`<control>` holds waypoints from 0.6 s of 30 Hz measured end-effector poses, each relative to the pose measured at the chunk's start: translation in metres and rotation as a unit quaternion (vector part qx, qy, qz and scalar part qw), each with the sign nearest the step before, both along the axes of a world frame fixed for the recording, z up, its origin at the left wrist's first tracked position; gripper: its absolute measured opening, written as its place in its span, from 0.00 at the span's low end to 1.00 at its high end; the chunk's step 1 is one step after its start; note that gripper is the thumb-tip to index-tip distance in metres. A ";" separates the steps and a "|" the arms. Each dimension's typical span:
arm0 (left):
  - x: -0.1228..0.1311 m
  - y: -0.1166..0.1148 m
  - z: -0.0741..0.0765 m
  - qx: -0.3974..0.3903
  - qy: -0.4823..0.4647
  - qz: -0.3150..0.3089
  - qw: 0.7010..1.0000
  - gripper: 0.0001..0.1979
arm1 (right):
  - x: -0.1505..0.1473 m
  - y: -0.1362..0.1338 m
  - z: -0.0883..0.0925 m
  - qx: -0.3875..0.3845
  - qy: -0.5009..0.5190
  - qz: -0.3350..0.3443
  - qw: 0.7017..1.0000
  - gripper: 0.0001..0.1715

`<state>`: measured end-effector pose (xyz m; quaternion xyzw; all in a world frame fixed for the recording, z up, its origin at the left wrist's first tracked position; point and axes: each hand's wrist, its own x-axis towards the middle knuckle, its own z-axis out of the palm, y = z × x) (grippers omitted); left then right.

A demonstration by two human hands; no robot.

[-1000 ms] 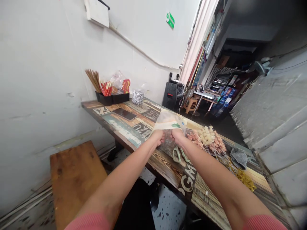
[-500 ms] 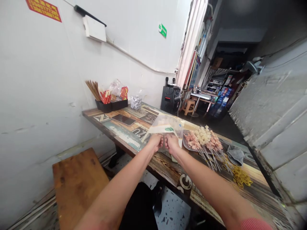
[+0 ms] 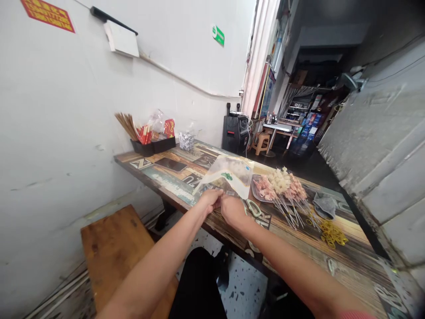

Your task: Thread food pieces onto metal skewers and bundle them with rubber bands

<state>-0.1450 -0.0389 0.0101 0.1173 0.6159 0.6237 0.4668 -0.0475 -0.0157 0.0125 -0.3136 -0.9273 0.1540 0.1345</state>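
Observation:
A clear plastic bag point(image 3: 237, 173) with a white band and a green print lies on the table in front of me. At its near edge my left hand point(image 3: 212, 198) is closed, fingers pinched on the plastic. My right hand point(image 3: 232, 210) is closed against it, back of the hand towards me, and also grips the bag's edge; its fingertips are hidden. Just right of that hand lie scissors point(image 3: 253, 208) with pale green handles. A metal tray point(image 3: 255, 191) farther right holds skewers of raw meat point(image 3: 282, 184), their metal sticks pointing towards me.
Yellow rings point(image 3: 333, 233) and a grey cloth point(image 3: 324, 205) lie at the right of the wooden table point(image 3: 226, 228). A phone point(image 3: 171, 164), a black holder point(image 3: 164, 145) with chopsticks and a clear tub point(image 3: 186, 141) are at the left. A wooden stool point(image 3: 116, 252) stands lower left.
My right hand has moved left and turned over against my left hand. The bag's near part has shifted and spread flatter, and the scissors beside it show more fully.

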 end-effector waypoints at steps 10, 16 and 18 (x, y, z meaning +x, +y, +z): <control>-0.027 -0.008 0.004 -0.031 -0.049 0.016 0.998 0.09 | 0.007 0.038 0.021 0.013 -0.009 0.180 0.984 0.21; -0.030 -0.017 0.003 -0.004 -0.111 -0.004 0.994 0.10 | -0.018 0.062 0.015 0.070 -0.047 -0.014 0.996 0.15; -0.028 -0.016 0.001 0.005 -0.130 -0.005 0.991 0.10 | -0.026 0.061 0.012 0.065 -0.044 -0.047 0.996 0.16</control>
